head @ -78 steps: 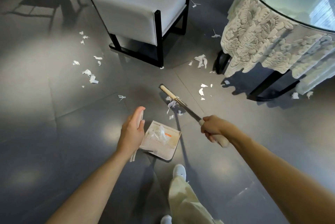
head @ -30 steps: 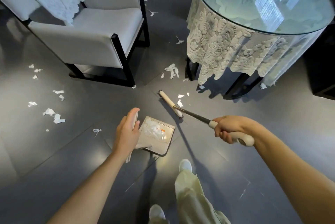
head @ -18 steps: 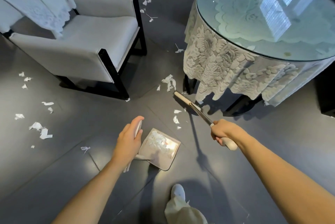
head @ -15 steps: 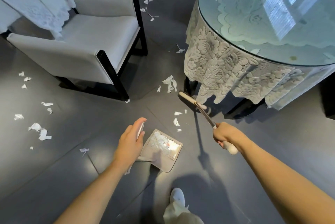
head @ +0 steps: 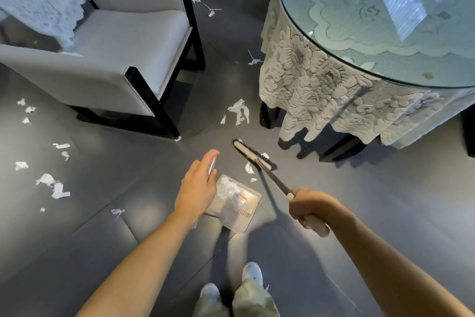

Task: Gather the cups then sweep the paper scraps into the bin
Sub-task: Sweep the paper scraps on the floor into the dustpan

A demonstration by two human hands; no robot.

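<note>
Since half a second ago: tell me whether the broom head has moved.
Yes. The right hand has pulled the broom back; its head has left the table leg and lies nearer the dustpan.

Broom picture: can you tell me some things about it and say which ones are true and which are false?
1. The right hand grips the broom by its handle. True.
2. The dustpan is empty. False: it has a heap of paper scraps in it.
3. Paper scraps lie on the floor between the chair and the table. True.
4. The left hand rests on the chair. False: it holds the dustpan's upright handle, away from the chair.
</note>
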